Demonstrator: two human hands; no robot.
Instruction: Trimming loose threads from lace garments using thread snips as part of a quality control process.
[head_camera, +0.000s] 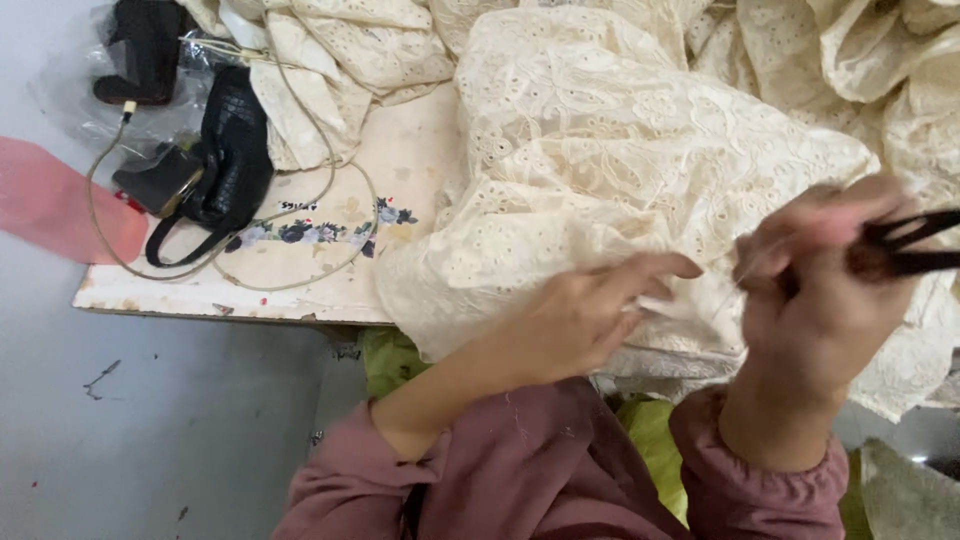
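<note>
While the cream eyelet lace fabric (620, 150) lay heaped over most of the tabletop (400, 160) and spilled off its near edge toward my lap, I worked at its lower hem. That cloth was by far the biggest thing before me, bunched in folds from the far right corner down to my hands. Beneath it, the tabletop showed pale and worn, with a band of dark printed flowers (320, 232) across its bare part. On the far left of it sat a black quilted handbag (232, 150), with a thin beige cord (100, 200) looping around it. My right hand (830, 300), raised just in front of the cloth, was clenched around small black thread snips (905, 245), their tips pointing right. My left hand (590, 315) pinched the hem of the fabric between thumb and fingertips, just beside the right hand, holding the edge taut.
</note>
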